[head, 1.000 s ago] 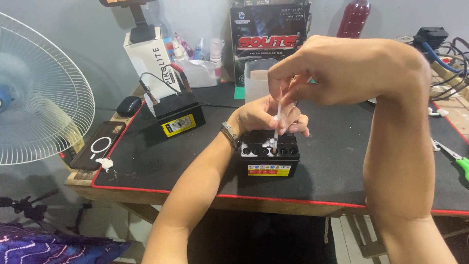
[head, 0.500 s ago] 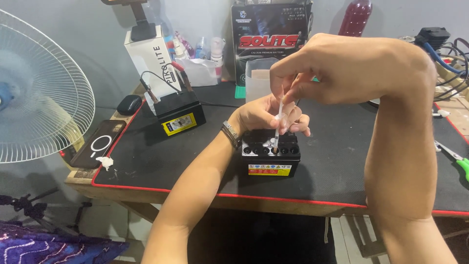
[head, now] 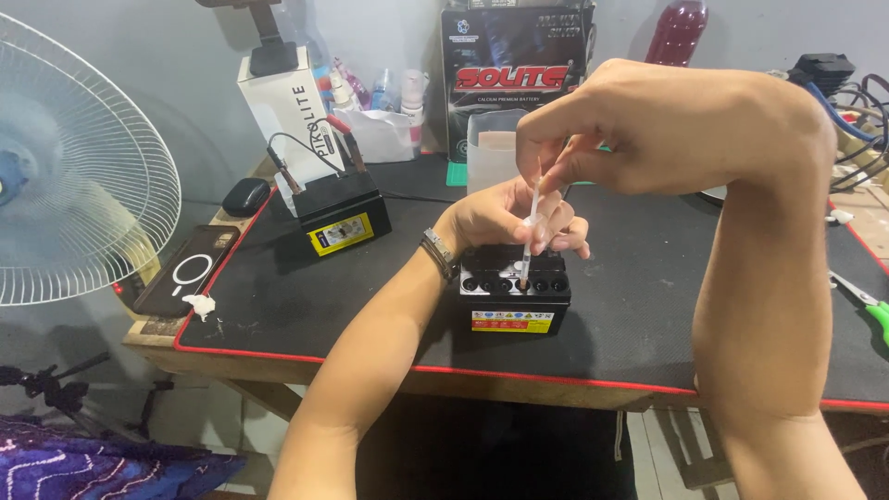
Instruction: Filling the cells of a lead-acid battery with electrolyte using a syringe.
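Black plastic fills the middle of the scene: a small battery (head: 514, 292) with a yellow and red label on its front sits on a dark mat (head: 278, 306) edged in red that covers the wooden surface (head: 153, 338). Along the battery's top runs a row of round open holes, and a thin clear syringe (head: 530, 236) stands nearly upright with its tip down in one of them, right of the row's middle. Up top, the right hand (head: 667, 125) has its grip pinched on the syringe's upper end, thumb and fingertips pressed together around it, wrist bent high over the battery. Just below, the left hand (head: 505, 218), a metal watch (head: 437, 255) on its wrist, sits at the back edge of the battery, its fingers closed around the syringe's barrel. Further back on the left, a second black battery (head: 343, 215) with a yellow label has clips on its terminals. At the left edge, off the mat, lies a dark phone (head: 185, 275), with a white fan (head: 74, 176) beside it. Green-handled scissors (head: 866, 301) lie at the far right.
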